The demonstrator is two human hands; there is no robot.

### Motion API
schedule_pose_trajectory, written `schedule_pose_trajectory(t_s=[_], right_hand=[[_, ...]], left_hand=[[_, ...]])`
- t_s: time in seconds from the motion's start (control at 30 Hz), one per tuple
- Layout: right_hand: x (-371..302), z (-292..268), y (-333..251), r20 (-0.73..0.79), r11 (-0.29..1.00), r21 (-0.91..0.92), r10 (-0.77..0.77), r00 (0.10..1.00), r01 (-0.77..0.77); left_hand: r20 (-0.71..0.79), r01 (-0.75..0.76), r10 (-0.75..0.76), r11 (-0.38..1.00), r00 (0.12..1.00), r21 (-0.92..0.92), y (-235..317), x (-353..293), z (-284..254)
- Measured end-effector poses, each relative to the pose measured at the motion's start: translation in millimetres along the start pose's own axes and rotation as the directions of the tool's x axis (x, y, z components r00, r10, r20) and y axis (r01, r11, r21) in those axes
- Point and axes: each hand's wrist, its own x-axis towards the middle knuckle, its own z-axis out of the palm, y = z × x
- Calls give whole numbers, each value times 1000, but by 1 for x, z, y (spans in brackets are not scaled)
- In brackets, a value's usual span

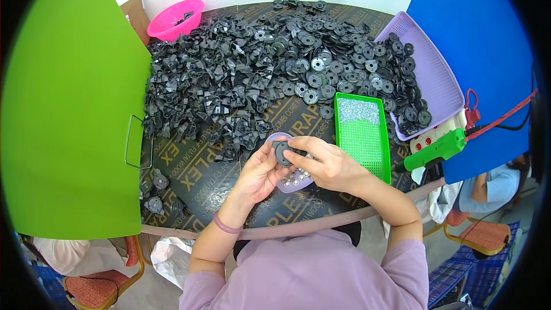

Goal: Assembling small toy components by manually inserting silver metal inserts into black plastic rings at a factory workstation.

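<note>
My left hand [259, 173] holds a round black plastic disc [280, 155] with a hole in its middle, fingers closed on its edge. The fingertips of my right hand [332, 165] press together on the disc's right side; whether they also pinch a small part is hidden. Beneath both hands stands a small purple dish [277, 136] with several small round metal pieces [295, 179] in it. Just right of my right hand lies a green tray [373, 163] with tiny silvery pieces [358, 110] gathered at its far end.
Angular black parts [212, 86] heap at the left, black discs [336, 63] at the right. A pink basket [172, 18] and purple basket [433, 74] stand behind. A green power screwdriver [434, 150] lies right. Green [69, 103] and blue [470, 63] panels flank the table.
</note>
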Motion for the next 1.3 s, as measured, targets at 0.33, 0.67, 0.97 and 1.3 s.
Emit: schedule_pose_trajectory(t_s=[0.33,0.67,0.97,1.3], right_hand=[[4,-4,-7,143,980,-141,-123,982,144],[-11,-31,-3,15,923,345,174,985,-169],[-17,-2,5,264,943,97,285,921,-319],[-31,46,28,525,962,-136,273,806,-237]], left_hand=[[-143,-20,50,978,988,206,2,-8,14],[-205,160,544,128,814,979,95,-65,16],[-158,642,780,-360,605,677,223,-117,-77],[152,714,745,-666,650,215,208,-88,-55]])
